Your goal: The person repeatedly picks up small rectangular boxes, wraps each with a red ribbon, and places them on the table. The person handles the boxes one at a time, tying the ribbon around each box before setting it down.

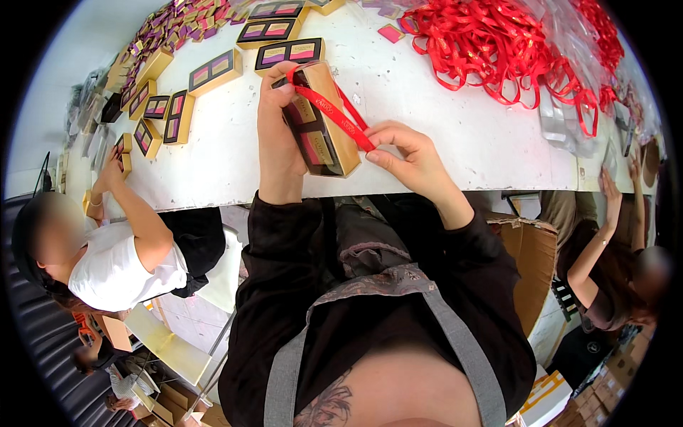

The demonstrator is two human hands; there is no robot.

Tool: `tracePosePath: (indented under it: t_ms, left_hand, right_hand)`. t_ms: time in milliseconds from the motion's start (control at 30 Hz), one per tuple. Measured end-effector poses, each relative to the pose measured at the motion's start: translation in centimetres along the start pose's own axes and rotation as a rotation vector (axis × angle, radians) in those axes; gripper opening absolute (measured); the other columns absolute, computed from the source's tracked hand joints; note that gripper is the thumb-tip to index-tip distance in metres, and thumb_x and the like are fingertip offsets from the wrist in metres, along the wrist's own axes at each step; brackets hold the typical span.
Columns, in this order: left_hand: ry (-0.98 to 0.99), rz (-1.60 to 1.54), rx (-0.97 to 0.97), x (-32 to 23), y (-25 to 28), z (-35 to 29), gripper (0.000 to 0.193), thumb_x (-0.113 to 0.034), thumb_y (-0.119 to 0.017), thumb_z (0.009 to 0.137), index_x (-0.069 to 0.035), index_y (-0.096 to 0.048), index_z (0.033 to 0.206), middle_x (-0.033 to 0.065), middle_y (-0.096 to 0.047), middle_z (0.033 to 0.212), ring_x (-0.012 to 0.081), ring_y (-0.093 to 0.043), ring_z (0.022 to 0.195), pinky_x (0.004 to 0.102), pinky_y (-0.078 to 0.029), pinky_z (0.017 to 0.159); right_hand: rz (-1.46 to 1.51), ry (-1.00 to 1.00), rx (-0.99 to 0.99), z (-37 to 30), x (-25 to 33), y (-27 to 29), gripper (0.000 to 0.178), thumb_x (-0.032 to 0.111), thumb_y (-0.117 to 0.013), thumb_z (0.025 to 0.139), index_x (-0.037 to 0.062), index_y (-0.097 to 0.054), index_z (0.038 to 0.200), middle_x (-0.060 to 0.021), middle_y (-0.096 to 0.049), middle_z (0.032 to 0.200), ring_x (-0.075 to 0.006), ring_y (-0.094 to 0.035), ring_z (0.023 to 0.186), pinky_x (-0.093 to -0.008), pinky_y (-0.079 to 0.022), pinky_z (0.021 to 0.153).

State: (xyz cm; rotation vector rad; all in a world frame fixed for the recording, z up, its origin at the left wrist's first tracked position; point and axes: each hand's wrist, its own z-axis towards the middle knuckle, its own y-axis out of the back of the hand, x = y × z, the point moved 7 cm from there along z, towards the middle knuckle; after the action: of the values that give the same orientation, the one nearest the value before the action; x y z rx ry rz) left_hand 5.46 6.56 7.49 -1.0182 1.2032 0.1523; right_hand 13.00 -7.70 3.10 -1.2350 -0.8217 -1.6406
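My left hand (279,135) grips a gold gift box (345,146) with a dark window face, tilted up over the table's front edge. Through the window two purple and pink pieces show in compartments. A red printed ribbon (329,110) loops around the box's upper end, and my left thumb and fingers press near it there. To the right of the box, my right hand (409,156) pinches the loop's other end between thumb and fingers, pulling it out from the box. The ribbon looks taut between the hands. Whether it passes behind the box is hidden.
Several similar gold boxes (215,72) stand behind and left on the white table (455,135). A heap of small wrapped pieces (174,32) lies far left, a red ribbon pile (477,46) far right. People work at both sides; a cardboard box (526,263) stands below right.
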Motion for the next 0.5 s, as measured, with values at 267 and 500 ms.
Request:
tracePosePath:
  t_ms: [267, 500]
  left_hand:
    - [0.087, -0.048, -0.104, 0.5, 0.4, -0.9, 0.04, -0.02, -0.055, 0.084, -0.004, -0.048, 0.12, 0.0097, -0.06, 0.098, 0.0177, -0.062, 0.081, 0.0308, -0.054, 0.07]
    - [-0.049, 0.114, 0.215, -1.5, -1.9, -1.3, 0.062, -0.004, -0.07, 0.071, -0.004, -0.039, 0.125, 0.0183, -0.057, 0.11, 0.0239, -0.06, 0.1, 0.0342, -0.054, 0.081]
  right_hand:
    - [0.536, -0.077, 0.024, -0.2, -0.7, -3.4, 0.037, 0.0, -0.056, 0.089, 0.0003, -0.042, 0.122, -0.0099, -0.059, 0.107, -0.0183, -0.06, 0.1, -0.0324, -0.048, 0.088]
    - [0.684, -0.232, 0.088, -1.2, -2.0, -3.3, 0.023, -0.002, -0.06, 0.085, -0.0016, -0.056, 0.107, -0.0079, -0.063, 0.099, -0.0158, -0.062, 0.09, -0.0303, -0.048, 0.086]
